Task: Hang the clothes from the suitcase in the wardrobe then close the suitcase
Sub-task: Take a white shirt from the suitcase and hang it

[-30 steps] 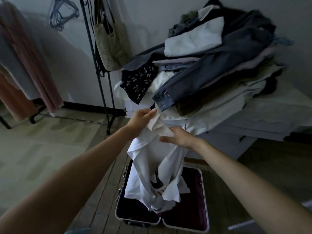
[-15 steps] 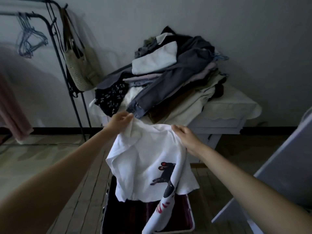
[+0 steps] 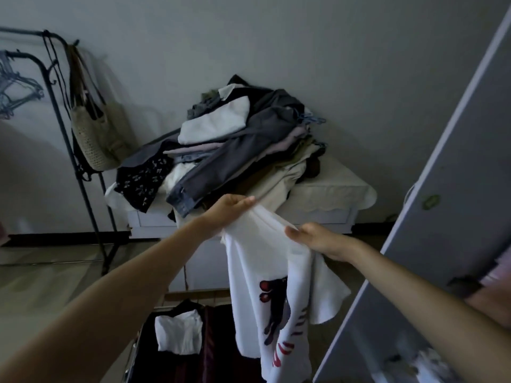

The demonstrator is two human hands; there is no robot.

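White shirt, lifted out of suitcase.

Shirt (image 3: 276, 286) had risen clear of the suitcase (image 3: 177, 363) since a second earlier and hung full length, print showing, between case and wardrobe door (image 3: 442, 189). Left hand (image 3: 232, 208) pinched the top edge; right hand (image 3: 318, 239) gripped the cloth just beside it. View had swung right, bringing the door in. One folded white piece (image 3: 178, 333) remained in the case. Pile (image 3: 235, 150) sat on tabletop (image 3: 331, 194); hangers (image 3: 16, 87) on rack, far left. Judged: hanger needed next, case not yet closable.
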